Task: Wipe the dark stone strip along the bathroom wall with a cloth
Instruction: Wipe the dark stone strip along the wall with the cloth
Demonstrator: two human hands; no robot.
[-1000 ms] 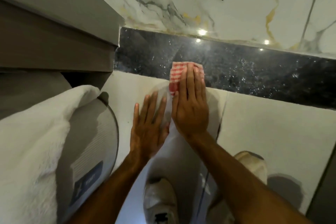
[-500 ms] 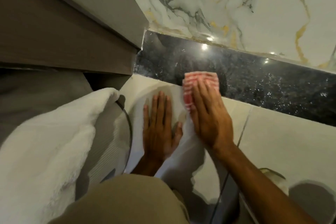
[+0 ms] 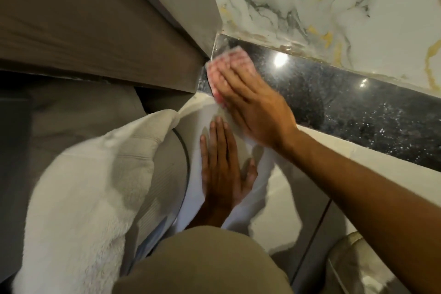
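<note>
A polished dark stone strip [image 3: 346, 100] with white speckles runs along the wall between white marble above and pale tile below. My right hand [image 3: 253, 105] lies flat on a red-and-white checked cloth [image 3: 226, 62], pressing it against the strip's left end, right beside the grey cabinet. Most of the cloth is hidden under my fingers. My left hand [image 3: 224, 167] rests flat, fingers together, on the pale tile below the strip and holds nothing.
A grey-brown cabinet [image 3: 95, 31] juts out at upper left, meeting the strip's end. A white towel [image 3: 78, 186] hangs over a round ribbed object [image 3: 164, 188] at left. My knee in beige trousers [image 3: 202, 262] fills the bottom centre. A light shoe [image 3: 353, 267] shows at bottom right.
My right hand has slid the cloth left along the strip up to the cabinet corner. The view has moved closer and turned left. My left hand stays pressed on the tile.
</note>
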